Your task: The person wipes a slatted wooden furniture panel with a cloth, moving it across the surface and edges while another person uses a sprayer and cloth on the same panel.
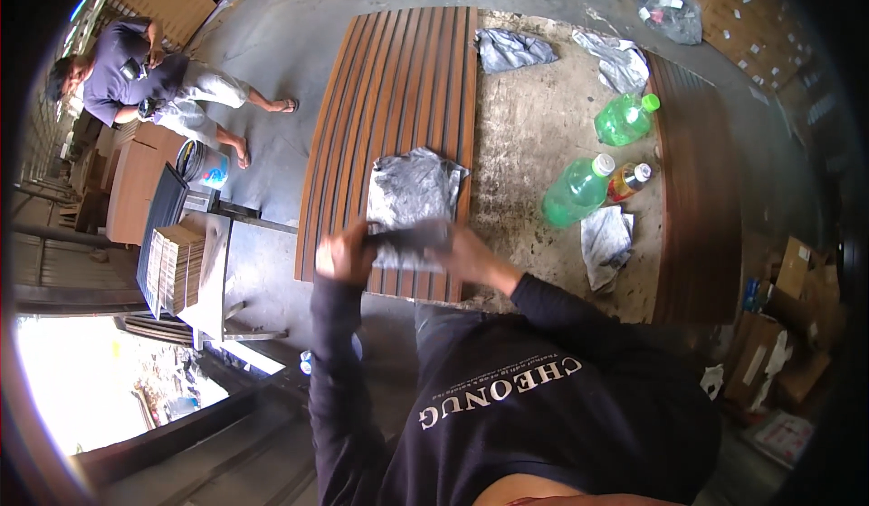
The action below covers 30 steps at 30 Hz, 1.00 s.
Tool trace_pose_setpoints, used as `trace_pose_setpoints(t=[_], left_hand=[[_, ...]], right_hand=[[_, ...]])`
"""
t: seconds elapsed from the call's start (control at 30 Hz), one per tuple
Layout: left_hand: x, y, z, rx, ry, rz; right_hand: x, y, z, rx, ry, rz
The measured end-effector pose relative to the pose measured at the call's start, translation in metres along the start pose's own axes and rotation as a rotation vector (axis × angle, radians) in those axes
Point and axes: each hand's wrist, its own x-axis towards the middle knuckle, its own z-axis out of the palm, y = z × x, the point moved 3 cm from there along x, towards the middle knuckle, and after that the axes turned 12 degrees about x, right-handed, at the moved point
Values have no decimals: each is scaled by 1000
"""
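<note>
— Inspector: What is lying under the hands, starting with the biggest item?

— Operator: I am looking at a slatted brown wooden panel (398, 108) stretching away from both hands on the grey work surface (534, 144). A second dark panel (697, 198) is lying well off to the right hand's side.

— Inspector: And on the panel?

— Operator: A crumpled grey sheet (412, 189) is resting on the slats just beyond the hands.

— Inspector: State of the hands?

— Operator: The left hand (342, 254) and right hand (466, 251) are sitting close together, each one clamping an end of a dark grey folded cloth (409, 234), which is stretching between them, just over the panel's near edge.

— Inspector: Smaller items?

— Operator: I am seeing two green plastic bottles (579, 189) and a small brown bottle (627, 180) lying beyond the right hand, with a rag (605, 243) nearer to it.
</note>
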Motion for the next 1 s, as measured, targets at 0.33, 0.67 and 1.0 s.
trace_pose_setpoints(t=[0.33, 0.67, 1.0], left_hand=[[17, 1, 39, 29, 627, -54], [-115, 0, 139, -542, 290, -447], [-46, -6, 109, -2271, 520, -68]], right_hand=[[40, -18, -52, -574, 579, -616], [71, 46, 34, -1171, -19, -351], [16, -15, 104, -333, -322, -176]])
